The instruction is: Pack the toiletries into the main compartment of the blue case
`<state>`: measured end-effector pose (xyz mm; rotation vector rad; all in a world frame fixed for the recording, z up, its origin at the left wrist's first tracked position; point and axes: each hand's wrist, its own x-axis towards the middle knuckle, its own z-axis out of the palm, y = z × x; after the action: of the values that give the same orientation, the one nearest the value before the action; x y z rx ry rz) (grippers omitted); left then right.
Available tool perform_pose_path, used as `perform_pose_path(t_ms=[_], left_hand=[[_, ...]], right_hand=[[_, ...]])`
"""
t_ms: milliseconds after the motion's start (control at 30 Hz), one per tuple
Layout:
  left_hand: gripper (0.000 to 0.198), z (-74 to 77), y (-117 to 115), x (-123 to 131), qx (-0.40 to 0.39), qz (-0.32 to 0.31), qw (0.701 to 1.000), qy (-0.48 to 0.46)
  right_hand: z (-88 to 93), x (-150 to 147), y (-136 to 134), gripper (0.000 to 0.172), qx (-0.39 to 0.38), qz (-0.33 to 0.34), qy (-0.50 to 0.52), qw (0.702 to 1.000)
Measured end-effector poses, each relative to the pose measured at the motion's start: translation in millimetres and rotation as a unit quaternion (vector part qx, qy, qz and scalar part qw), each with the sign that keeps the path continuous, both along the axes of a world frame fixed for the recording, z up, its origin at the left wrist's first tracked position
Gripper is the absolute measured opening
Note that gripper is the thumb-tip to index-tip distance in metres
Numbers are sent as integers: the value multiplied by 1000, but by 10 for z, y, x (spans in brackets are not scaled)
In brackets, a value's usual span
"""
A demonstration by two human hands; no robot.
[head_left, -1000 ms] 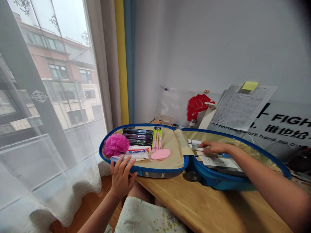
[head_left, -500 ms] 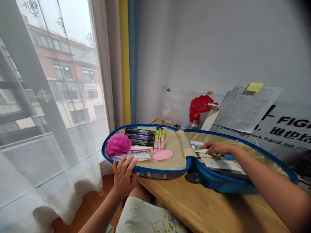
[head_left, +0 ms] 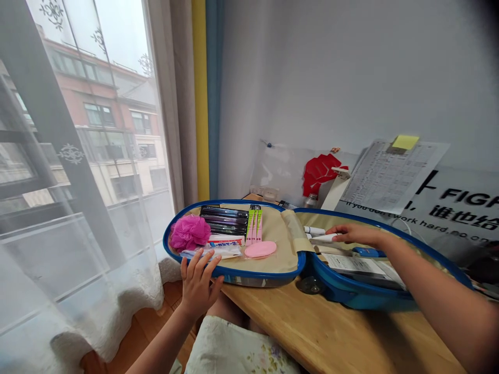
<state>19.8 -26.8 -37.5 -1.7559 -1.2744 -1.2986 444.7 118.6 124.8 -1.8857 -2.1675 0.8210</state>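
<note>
A blue suitcase (head_left: 273, 272) is lying open near the counter's (head_left: 331, 332) left edge, one half overhanging it. The left hand (head_left: 198, 285) is resting against that half's near rim, fingers spread wide and holding nothing. The right hand (head_left: 356, 234) is reaching into the other half, its fingers pinching a white tube (head_left: 322, 238) just beside a second white tube (head_left: 314, 229). A pink sponge (head_left: 260, 249) and a pink bath pouf (head_left: 189, 232) are sitting in the overhanging half.
</note>
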Motion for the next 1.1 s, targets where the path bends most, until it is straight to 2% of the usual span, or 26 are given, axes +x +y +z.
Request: perform_pose_path(t_ms=[100,167,233,300,367,500,567,633,767,1100], left_hand=[[37,7,-3,14,2,-4,1000,-14],[34,12,-7,30,2,-7,1000,-21],[33,16,-11,42,1,-8,1000,-27],[33,19,-14,46,-1,-8,1000,-30],[33,19,-14,41,-1,-8,1000,-28],[34,17,-6,27,3,-7,1000,-16],[34,16,-1,27,4,-4,1000,-15],[34,15,2,31,4,-3,1000,-18],[33,5,9,35,4,-2,1000,-21],[34,0,17,34,12,-2,1000,-22]], right_hand=[[166,9,-1,30,47,-31,40,998],[289,-95,19,38,89,-40,66,993],[376,-340,44,43,126,-29,86,988],[385,-730,71,42,147,1,94,985],[298,-1217,96,37,145,41,89,985],[-54,-2175,133,30,115,109,56,986],[-220,-2518,141,31,100,135,39,985],[-337,-2737,141,30,88,156,22,984],[-435,-2894,135,26,72,191,-7,979],[-484,-2904,113,28,68,232,-32,970]])
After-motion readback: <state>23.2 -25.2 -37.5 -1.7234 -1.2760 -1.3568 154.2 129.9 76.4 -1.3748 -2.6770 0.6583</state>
